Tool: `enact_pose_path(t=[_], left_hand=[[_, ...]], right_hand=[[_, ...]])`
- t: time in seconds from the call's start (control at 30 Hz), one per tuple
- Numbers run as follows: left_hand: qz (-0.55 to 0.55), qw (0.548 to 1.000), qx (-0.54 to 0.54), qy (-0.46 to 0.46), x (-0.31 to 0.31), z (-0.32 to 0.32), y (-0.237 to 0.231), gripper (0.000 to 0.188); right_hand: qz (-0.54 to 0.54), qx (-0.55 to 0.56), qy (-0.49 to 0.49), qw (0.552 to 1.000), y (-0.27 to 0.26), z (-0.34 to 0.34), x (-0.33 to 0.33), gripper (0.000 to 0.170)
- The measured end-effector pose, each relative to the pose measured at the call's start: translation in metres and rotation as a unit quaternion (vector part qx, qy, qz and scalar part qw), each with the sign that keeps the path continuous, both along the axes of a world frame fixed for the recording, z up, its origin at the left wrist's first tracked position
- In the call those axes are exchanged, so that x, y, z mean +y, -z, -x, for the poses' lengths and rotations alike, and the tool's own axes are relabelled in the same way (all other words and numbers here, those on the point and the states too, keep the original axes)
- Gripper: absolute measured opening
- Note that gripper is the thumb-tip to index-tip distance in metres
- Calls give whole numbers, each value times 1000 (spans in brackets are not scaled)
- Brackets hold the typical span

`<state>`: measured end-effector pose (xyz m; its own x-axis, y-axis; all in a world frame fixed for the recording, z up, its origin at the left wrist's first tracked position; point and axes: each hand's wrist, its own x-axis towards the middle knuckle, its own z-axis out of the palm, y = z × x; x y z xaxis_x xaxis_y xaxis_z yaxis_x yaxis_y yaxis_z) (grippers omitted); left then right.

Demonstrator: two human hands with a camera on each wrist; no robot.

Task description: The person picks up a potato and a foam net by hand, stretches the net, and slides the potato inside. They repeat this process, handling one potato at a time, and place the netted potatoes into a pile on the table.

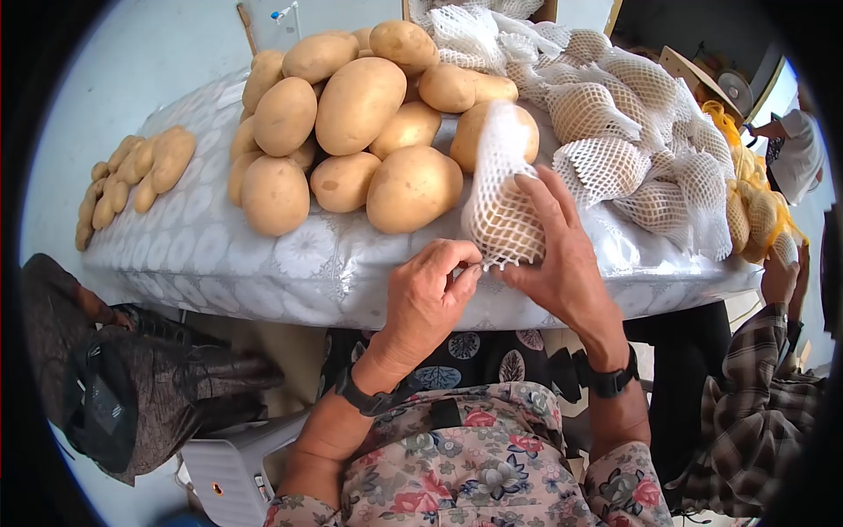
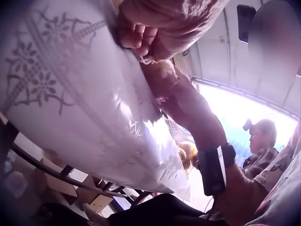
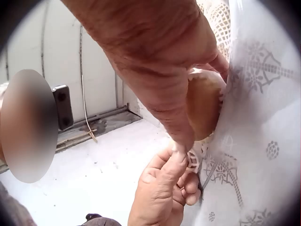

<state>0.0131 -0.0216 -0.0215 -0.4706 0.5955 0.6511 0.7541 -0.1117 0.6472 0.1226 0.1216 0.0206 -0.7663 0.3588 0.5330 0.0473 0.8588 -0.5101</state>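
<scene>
A potato in a white foam net sleeve (image 1: 502,206) stands near the table's front edge, the sleeve's loose end rising above it. My right hand (image 1: 569,263) holds its right side, fingers along the net and thumb near the bottom rim. With thumb and forefinger my left hand (image 1: 430,285) pinches the sleeve's lower edge. The right wrist view shows the potato's bare end (image 3: 203,106) through the sleeve's opening, with a strand of net (image 3: 194,161) at the left hand's fingertips. Behind it, bare potatoes (image 1: 360,105) are heaped.
Netted potatoes (image 1: 606,167) lie piled at the right on the patterned tablecloth (image 1: 342,259). Smaller potatoes (image 1: 132,171) form a heap at the far left. Yellow net bags (image 1: 755,206) of potatoes sit at the right end, beside another person's hand (image 1: 780,279). A plastic stool (image 1: 224,479) stands below left.
</scene>
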Motion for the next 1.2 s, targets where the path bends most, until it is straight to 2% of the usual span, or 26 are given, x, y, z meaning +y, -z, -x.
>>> enact_pose_path(t=[0.03,0.07,0.13,0.2,0.3,0.43,0.47,0.57,0.7,0.77,0.83,0.9,0.93,1.0,1.1,1.13,1.17,1.2], left_hand=[[1,1000,4,1,0,1,0,17],[2,1000,4,9,-1,2,-1,17],[5,1000,3,22,-4,4,0,17],[12,998,-53,42,-7,5,3,17],[14,995,-91,47,-11,5,-2,19],[-36,992,-108,53,-12,7,-5,23],[-39,990,-118,73,-11,10,-3,27],[-3,995,-65,82,-9,9,-5,38],[-23,991,-123,40,-8,2,-6,48],[-1,988,-155,16,-10,-1,-10,53],[-4,995,-96,4,-8,1,-8,40],[-37,999,-33,20,-8,8,-3,34],[-63,996,-53,40,-7,10,-2,27],[-93,991,-87,36,-10,9,-5,29],[-85,992,-91,12,-11,7,-8,34],[-74,994,-85,0,-11,5,-8,36],[-63,995,-78,-10,-12,5,-9,38],[-51,997,-54,-31,-13,5,-14,31]], right_hand=[[-1,-10,-13,1000,1,4,2,82],[52,20,-32,998,3,6,5,75],[34,56,-19,998,10,9,4,71],[-2,96,3,995,15,11,3,67],[54,94,-5,994,16,10,3,67],[-9,-12,19,1000,-11,7,-7,76],[-61,-13,21,998,-16,9,-8,80],[-82,-52,-40,994,-15,22,4,77],[8,31,-22,999,-6,20,11,77],[122,59,-15,991,-2,17,5,73],[204,84,-26,975,-1,15,-6,72],[362,108,-103,920,0,14,-15,65],[431,122,-134,884,3,15,-15,63],[568,146,-176,791,6,16,-19,63],[538,116,-152,821,2,16,-25,63],[490,127,-173,845,9,17,-23,66],[471,127,-150,860,9,17,-25,67],[452,127,-126,874,7,18,-29,69]])
